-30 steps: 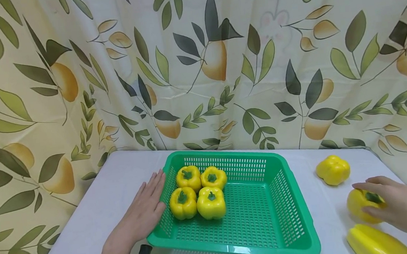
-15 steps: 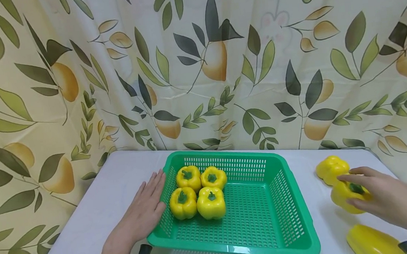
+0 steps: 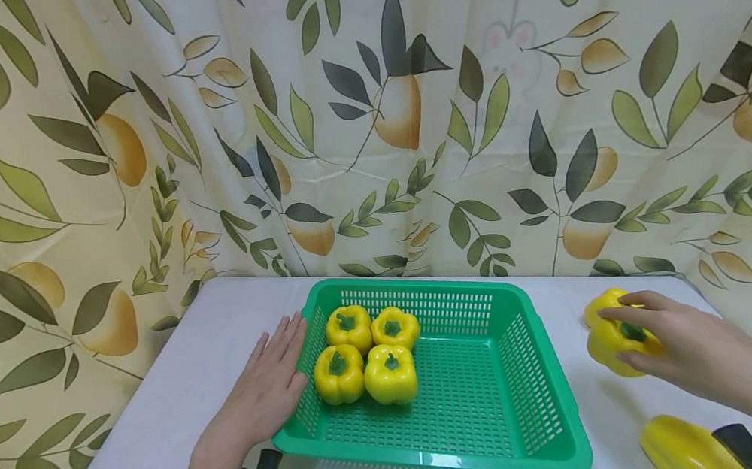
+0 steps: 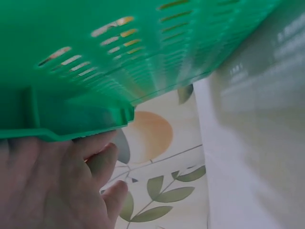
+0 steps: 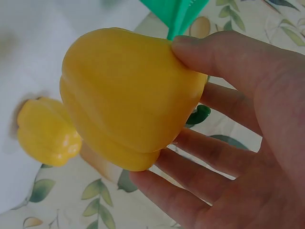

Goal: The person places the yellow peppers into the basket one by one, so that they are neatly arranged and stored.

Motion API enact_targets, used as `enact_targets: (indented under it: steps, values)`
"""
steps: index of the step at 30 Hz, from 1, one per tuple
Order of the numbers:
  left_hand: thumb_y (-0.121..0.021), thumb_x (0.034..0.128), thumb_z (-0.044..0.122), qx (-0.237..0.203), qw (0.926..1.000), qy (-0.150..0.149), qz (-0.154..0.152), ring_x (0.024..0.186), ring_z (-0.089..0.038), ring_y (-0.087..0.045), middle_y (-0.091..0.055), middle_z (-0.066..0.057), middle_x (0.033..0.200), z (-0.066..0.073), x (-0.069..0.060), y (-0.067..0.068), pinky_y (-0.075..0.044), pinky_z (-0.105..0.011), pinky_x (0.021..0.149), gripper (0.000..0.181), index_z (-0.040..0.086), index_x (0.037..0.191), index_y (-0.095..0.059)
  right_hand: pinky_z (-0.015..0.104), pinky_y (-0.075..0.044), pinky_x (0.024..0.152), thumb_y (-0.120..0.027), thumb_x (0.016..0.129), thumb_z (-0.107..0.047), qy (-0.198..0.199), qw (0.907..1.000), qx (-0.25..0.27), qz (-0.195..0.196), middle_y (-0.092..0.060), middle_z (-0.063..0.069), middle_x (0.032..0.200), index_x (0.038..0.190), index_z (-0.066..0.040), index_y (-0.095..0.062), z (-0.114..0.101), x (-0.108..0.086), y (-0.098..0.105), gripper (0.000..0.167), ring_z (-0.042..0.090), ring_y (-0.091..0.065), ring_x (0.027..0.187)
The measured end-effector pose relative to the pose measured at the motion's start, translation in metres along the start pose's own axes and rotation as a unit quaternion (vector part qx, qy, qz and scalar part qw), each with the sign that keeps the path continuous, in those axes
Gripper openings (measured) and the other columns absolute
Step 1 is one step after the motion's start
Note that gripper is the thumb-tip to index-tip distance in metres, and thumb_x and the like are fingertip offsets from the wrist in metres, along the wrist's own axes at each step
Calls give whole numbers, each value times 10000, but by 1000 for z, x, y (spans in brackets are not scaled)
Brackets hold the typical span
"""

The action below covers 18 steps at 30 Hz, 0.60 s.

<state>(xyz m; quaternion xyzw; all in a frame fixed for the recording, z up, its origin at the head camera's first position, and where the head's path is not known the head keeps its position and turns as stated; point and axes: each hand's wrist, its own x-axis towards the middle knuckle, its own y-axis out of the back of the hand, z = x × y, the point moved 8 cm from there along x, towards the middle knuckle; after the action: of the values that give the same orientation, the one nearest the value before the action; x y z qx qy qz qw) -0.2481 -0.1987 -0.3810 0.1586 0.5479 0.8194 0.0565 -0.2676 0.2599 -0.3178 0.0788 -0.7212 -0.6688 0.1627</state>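
A yellow pepper point(image 3: 606, 347) is hanging just above the counter point(image 3: 253, 299), well to the right of a green basket point(image 3: 461, 385), and the right hand point(image 3: 706, 346) is gripping it. The fingers point(image 3: 635, 315) are reaching along its far side while the thumb point(image 3: 649, 367) is pressing its near side, so the two are standing only about as wide apart as the pepper's body. Its green stem point(image 5: 199, 114) is pointing back toward the hand, and its rounded bottom is sticking out past the fingertips. A second pepper point(image 3: 598, 302) is lying just beyond on the far side, partly hidden behind the first. At the near right, a third pepper point(image 3: 685, 442) is lying partly behind a dark wristband point(image 3: 746, 444). In the basket, four peppers point(image 3: 391, 380) are sitting together at the left, stems up. The left hand point(image 3: 258, 389) is resting against the basket's left rim, its fingers stretching out straight and grasping nothing. A leaf-and-fruit curtain point(image 3: 374, 212) is hanging beyond the counter's far edge.
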Motion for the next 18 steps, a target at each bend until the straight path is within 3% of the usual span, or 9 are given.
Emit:
enact_targets:
  steps: [4,12,18]
  values:
    - [-405,975,170,0,10000,54,-79,1547,-291,-147,-160,-76,1666,0,0,0,-139,-543,1247,638,44,1571,-218,469,-586,650,-865,719,-242,146,9999,0,5,-592,246,1246,1251,-141,-677,-11,6,5,574,291,-656,878]
    - [-374,1021,199,-440,9984,193,-293,1554,-270,-111,-100,-52,1678,1,2,-3,-137,-537,1250,605,58,1579,-185,341,-581,593,-843,754,-235,478,9988,32,135,-588,235,1281,1266,-132,-674,-35,19,21,548,249,-661,855]
    - [-385,1017,194,-156,9995,114,-246,1553,-257,-117,-89,-69,1678,5,2,-3,-146,-530,1250,614,52,1578,-179,331,-590,597,-839,765,-202,624,9977,122,233,-583,234,1295,1274,-133,-670,-52,28,30,541,240,-671,831]
